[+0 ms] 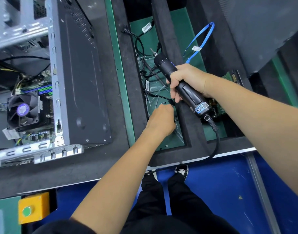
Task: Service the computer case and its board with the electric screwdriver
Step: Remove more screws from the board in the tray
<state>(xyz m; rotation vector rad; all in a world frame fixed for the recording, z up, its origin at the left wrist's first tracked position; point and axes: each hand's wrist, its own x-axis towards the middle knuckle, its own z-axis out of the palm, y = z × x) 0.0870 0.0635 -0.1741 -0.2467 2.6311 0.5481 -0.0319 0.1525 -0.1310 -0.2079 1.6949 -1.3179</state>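
The open computer case (80, 78) lies on its side at the left of the bench, its board (35, 92) and black cooling fan (22, 110) showing inside. My right hand (187, 80) grips the black electric screwdriver (180, 85), bit pointing up and away over a foam tray compartment (161, 129). My left hand (161, 120) reaches down into that compartment with curled fingers among small black screws (163, 103) and cables; whether it holds anything is hidden.
Black cables (139, 43) lie in the same compartment. A blue flat cable (202, 39) and a green circuit board (229, 78) sit in the compartment to the right. The screwdriver's cord (215, 139) hangs over the bench edge. A yellow button box (33, 208) sits at lower left.
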